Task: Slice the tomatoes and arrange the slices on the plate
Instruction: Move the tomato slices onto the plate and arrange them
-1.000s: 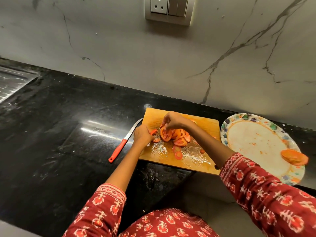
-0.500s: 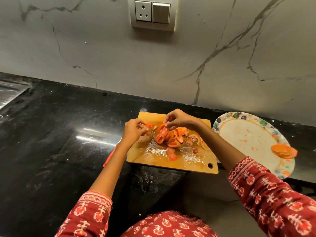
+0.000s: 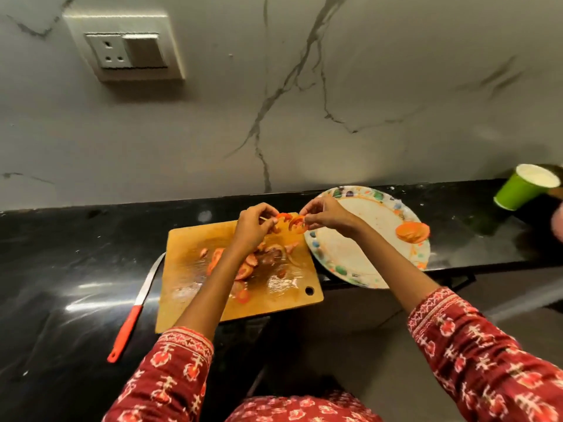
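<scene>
1. Nearest, the red-handled steel knife (image 3: 134,303) lies on the glossy black stone counter (image 3: 61,284) just left of the wooden cutting board (image 3: 195,245), no hand on it — so slicing looks finished or paused.
2. On the board, a loose heap of red tomato slices (image 3: 245,264) remains beside and under the left forearm; most slices are not yet plated.
3. Both hands, down in the heap 1 second ago, have lifted to the board's far right corner. The left hand (image 3: 253,226) has its fingers curled round a small cluster of slices.
4. The right hand (image 3: 326,217) pinches 1 round tomato slice (image 3: 297,224) at the plate's near rim — transfer appears under way.
5. The white round plate with a coloured patterned rim (image 3: 350,269) carries only a small stack of orange-red slices (image 3: 412,231) at its far right edge.
6. Farthest right, a green paper cup (image 3: 518,190) has come into view.
</scene>
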Demonstrator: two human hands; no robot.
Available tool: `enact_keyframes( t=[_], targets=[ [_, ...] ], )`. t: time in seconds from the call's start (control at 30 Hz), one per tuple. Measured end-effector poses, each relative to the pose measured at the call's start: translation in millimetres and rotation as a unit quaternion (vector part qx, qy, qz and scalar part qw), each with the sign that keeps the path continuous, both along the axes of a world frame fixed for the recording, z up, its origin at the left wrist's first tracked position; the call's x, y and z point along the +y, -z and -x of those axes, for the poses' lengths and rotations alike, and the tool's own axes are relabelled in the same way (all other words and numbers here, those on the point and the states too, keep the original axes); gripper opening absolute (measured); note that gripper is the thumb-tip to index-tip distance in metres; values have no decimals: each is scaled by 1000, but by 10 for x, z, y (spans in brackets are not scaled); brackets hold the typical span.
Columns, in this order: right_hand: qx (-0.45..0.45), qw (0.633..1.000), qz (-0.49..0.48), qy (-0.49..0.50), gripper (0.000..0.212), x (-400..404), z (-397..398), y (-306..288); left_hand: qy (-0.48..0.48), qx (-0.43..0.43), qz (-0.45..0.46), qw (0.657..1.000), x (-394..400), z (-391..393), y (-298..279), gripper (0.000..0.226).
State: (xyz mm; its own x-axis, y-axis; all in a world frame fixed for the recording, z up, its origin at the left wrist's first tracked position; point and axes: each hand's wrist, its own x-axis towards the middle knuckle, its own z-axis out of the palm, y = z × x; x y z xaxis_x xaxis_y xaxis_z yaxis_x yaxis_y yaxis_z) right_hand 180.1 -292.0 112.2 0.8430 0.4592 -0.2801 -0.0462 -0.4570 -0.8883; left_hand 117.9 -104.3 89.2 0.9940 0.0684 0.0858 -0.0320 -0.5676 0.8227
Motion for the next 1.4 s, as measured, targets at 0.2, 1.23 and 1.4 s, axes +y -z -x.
enact_keyframes(
  t=[0.2, 1.23, 1.4],
  targets=[
    [-15, 995, 16, 99, 9, -894, -137, 64, 51, 35, 42, 997, -698, -321, 136, 10],
    [-175, 954, 215, 110, 17, -2215, -768, 370, 183, 98, -24, 978, -2193, -1160, 386, 14],
    [-133, 915, 381, 16, 25, -2141, -944, 431, 178, 112, -33, 977, -2169, -1145, 424, 14]
  ],
)
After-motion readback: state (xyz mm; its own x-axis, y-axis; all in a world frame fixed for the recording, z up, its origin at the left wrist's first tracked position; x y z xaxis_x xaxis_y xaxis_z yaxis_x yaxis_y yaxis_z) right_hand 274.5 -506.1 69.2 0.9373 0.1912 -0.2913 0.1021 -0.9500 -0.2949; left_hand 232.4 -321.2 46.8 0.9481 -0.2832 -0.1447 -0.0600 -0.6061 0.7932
